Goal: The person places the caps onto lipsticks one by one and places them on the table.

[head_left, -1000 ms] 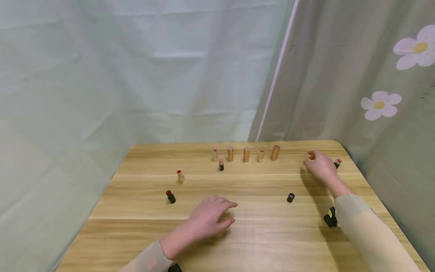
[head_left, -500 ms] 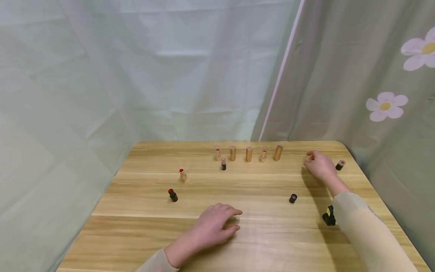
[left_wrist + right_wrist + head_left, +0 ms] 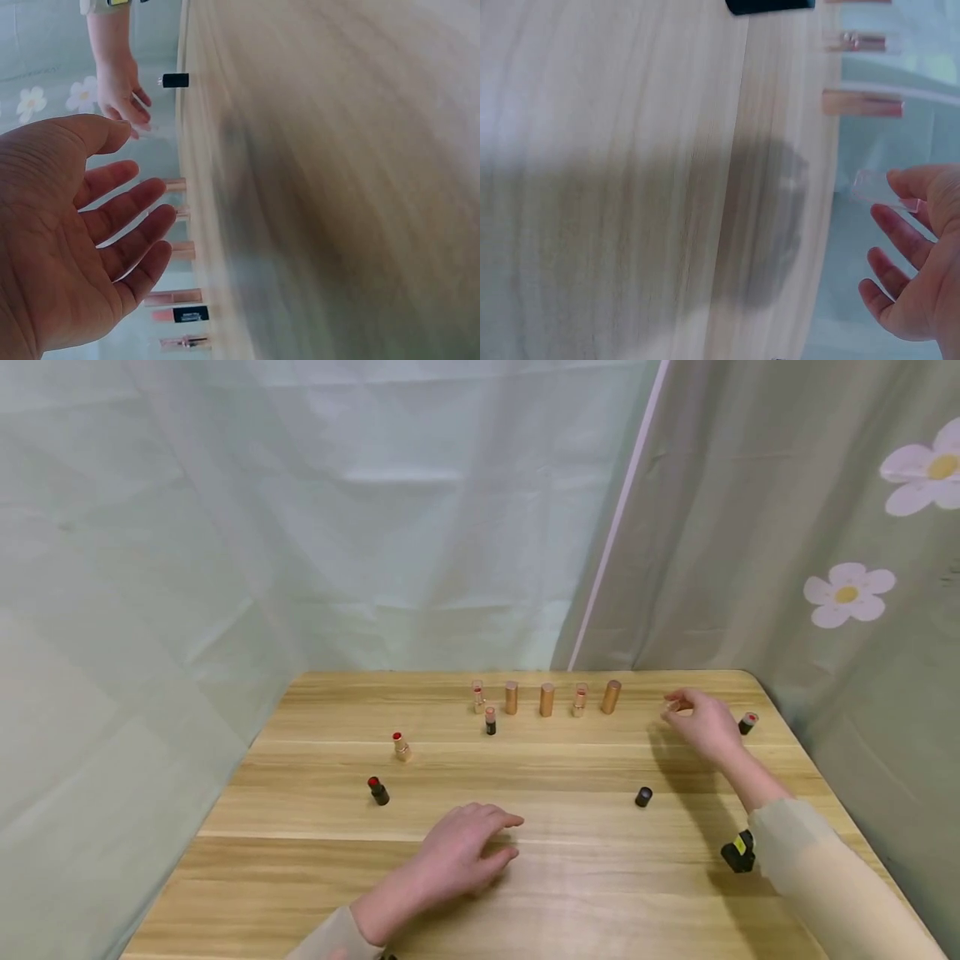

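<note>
My right hand is over the far right of the table, pinching a clear lipstick cap between thumb and index finger. In the right wrist view the other fingers curve loosely, and the hand's shadow falls on the wood apart from it. A dark-based lipstick with a red tip and clear cap stands just right of that hand. My left hand hovers low over the front middle, fingers relaxed, thumb apart, holding nothing. Left of it are an uncapped black lipstick and an uncapped gold lipstick.
Along the back stand copper-coloured caps and gold lipsticks under clear covers. A pink-and-black lipstick stands before them. A small black cap sits right of centre. Curtains hang behind the table.
My right hand has risen and shifted a little left with the clear cap between its fingers. The left hand stays in about the same place.
</note>
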Motion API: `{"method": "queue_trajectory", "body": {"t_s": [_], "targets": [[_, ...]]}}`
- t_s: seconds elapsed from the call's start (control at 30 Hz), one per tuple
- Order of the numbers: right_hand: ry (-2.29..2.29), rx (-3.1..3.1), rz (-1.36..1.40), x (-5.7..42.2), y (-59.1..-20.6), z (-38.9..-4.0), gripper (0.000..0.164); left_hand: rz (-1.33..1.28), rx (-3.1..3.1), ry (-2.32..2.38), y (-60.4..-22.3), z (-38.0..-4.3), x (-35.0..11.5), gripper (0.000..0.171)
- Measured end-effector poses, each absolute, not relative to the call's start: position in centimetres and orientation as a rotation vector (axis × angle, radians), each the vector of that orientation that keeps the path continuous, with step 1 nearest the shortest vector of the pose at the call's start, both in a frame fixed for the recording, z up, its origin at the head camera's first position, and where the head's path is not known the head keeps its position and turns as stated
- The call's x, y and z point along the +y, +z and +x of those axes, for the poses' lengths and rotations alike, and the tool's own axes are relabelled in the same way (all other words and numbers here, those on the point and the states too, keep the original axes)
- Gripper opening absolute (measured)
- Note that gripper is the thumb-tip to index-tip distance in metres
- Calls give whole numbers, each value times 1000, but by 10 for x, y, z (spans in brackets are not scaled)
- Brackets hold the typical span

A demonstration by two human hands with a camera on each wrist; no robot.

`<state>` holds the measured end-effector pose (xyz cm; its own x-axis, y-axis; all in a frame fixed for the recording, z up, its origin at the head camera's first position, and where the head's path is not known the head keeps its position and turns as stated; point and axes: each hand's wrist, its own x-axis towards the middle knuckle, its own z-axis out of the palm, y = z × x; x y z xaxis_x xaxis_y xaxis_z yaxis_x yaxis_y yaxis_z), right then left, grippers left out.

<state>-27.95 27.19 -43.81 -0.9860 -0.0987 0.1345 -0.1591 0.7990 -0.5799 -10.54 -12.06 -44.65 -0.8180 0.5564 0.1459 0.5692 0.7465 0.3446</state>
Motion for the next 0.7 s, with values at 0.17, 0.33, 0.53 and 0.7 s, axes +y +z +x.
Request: {"method": "queue_trajectory", "body": {"t_s": [0.17, 0.33, 0.53, 0.7], "targets": [[1050, -2834, 238, 261, -431, -267, 50, -915, -2909, -590, -441, -107, -125, 39], [1194, -2763, 277, 250, -427, -256, 52, -930, -2870, -590, -434, -111, -133, 36], [1395, -2676, 331, 239, -424, -243, 46, -902, -2870, -596, -419, -119, -143, 38], [1506, -2631, 380, 230, -421, -231, 43, -810, -2889, -623, -401, -124, -154, 37]]}}
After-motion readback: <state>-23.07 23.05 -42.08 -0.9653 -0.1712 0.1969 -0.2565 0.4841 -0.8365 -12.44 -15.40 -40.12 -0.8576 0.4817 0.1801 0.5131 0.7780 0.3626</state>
